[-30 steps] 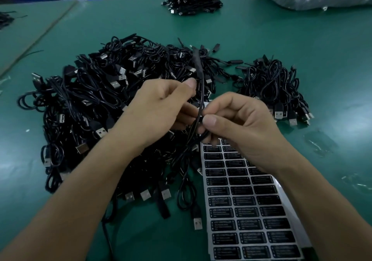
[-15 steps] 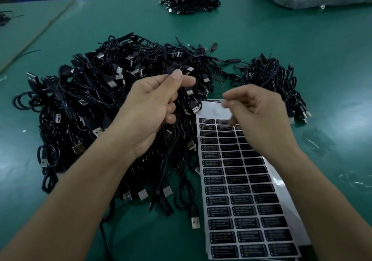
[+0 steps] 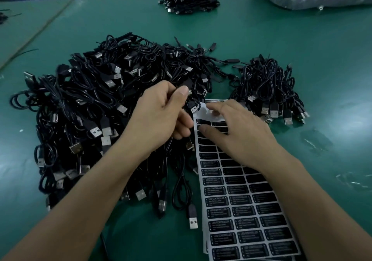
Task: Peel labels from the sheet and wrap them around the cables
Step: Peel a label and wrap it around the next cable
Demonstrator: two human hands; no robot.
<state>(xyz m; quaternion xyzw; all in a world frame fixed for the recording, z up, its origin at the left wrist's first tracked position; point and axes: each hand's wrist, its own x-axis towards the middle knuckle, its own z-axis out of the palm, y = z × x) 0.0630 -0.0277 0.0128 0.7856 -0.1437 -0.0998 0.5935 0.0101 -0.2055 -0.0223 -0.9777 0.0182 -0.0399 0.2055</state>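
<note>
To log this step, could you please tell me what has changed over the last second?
The right hand let go of the cable and came down onto the label sheet, touching its top rows. The left hand still holds the cable. The cable piles and sheet stayed put.

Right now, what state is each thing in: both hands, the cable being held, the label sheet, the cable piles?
Left hand, curled round the held cable.
Held cable, gripped, its length hanging below the hand.
Right hand, fingers spread flat on the label sheet's top rows.
Label sheet, lying flat; top partly bare, lower rows full.
Big cable pile, loose heap left of the sheet.
Small cable pile, heap beyond the sheet's right.
</note>
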